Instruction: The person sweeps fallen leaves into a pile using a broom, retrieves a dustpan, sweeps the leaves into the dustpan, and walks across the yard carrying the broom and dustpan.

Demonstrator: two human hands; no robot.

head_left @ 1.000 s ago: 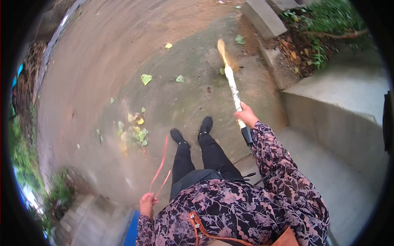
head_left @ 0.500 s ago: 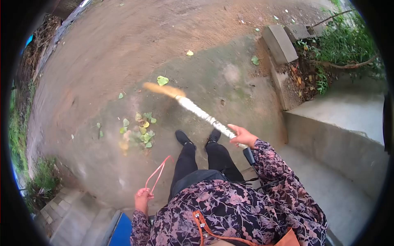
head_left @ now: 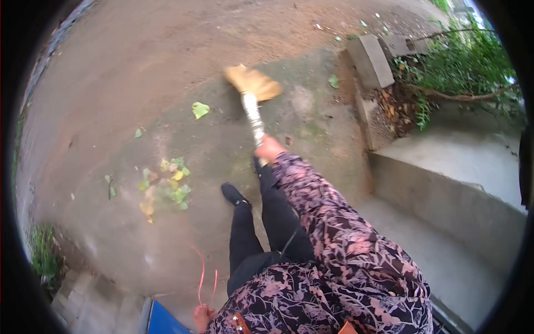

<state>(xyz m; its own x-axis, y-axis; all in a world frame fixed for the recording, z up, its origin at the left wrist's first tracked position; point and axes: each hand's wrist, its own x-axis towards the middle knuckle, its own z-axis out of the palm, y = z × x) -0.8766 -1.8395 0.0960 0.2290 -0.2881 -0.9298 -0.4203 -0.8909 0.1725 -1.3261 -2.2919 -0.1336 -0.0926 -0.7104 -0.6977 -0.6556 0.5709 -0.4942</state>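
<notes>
Beyond the black shoes [head_left: 232, 193], a short broom [head_left: 252, 108] reaches out over the concrete paving [head_left: 222, 142], its straw-coloured bristles fanned and blurred, so whether they touch down I cannot tell. White wrapping covers its handle; any print there is too blurred to read. The right hand [head_left: 270, 149] has its fingers clamped round that handle. Low at the frame's edge, the left hand [head_left: 203, 317] keeps its fingers together on a thin pink strip [head_left: 202, 275], both ends sticking up. One yellow-green leaf [head_left: 200, 109] lies left of the bristles; a heap of fallen leaves [head_left: 179, 190] sits nearer the left shoe. Rightward, a concrete block [head_left: 369, 60], a leafy shrub [head_left: 456, 64] and a raised concrete ledge [head_left: 445, 186] bound the paving. A blue panel [head_left: 167, 321] stands beside the left hand.
</notes>
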